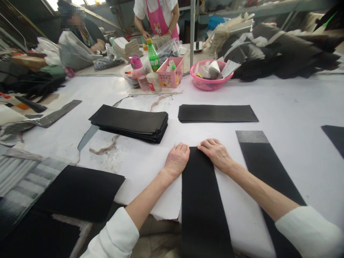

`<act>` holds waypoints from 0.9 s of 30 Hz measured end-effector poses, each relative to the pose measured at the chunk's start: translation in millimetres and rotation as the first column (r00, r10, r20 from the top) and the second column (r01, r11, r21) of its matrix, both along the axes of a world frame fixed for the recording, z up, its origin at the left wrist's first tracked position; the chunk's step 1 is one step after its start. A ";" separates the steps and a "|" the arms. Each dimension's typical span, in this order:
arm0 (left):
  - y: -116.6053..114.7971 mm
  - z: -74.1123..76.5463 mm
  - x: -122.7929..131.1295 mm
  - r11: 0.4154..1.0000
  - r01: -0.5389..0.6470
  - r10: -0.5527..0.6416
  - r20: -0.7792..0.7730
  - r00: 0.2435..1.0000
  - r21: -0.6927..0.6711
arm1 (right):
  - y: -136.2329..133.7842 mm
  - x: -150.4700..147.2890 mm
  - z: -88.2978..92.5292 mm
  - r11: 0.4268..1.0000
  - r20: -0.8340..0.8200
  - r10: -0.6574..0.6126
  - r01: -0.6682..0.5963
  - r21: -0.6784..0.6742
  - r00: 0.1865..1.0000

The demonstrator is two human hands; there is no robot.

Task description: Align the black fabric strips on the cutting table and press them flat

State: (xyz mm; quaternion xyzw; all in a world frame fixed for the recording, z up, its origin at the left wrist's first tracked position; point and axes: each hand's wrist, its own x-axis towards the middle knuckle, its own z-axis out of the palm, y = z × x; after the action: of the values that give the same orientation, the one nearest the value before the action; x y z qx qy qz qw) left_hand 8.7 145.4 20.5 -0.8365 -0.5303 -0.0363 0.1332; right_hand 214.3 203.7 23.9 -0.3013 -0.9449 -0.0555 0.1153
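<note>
On white table point(295, 104), black strip point(202, 200), hands point(177, 159) perhaps pinching

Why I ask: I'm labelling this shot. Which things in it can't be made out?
All in the head view:
Whether the left hand and right hand pinch or only press the black strip: fingers hide the contact.
That strip's near end: cut off by the bottom edge.
Part of the other strip: hidden by the right forearm.
Dark piece at far right: cut off by the right edge.
Inside bottom of the pink bowl: hidden by scraps.
</note>
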 end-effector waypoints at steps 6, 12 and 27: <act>-0.8 -2.0 -3.2 1.000 0.001 -0.001 0.002 1.000 0.010 | -0.1 4.6 -0.7 1.000 -0.014 -0.005 0.005 0.002 1.000; -2.9 -2.6 -6.7 1.000 0.002 -0.002 -0.005 1.000 0.016 | 0.5 10.9 -2.2 1.000 -0.045 0.001 -0.001 0.004 0.999; -9.2 -2.8 -11.6 1.000 -0.015 0.015 -0.015 1.000 0.013 | -0.1 26.0 -6.0 0.997 -0.076 -0.047 0.042 -0.060 0.996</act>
State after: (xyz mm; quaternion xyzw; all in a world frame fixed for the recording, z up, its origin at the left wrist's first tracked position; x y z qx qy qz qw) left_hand -2.9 136.2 17.7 -0.8319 -0.5353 -0.0324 0.1426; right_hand 240.4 203.6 17.9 -0.3275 -0.9340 -0.0187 0.1415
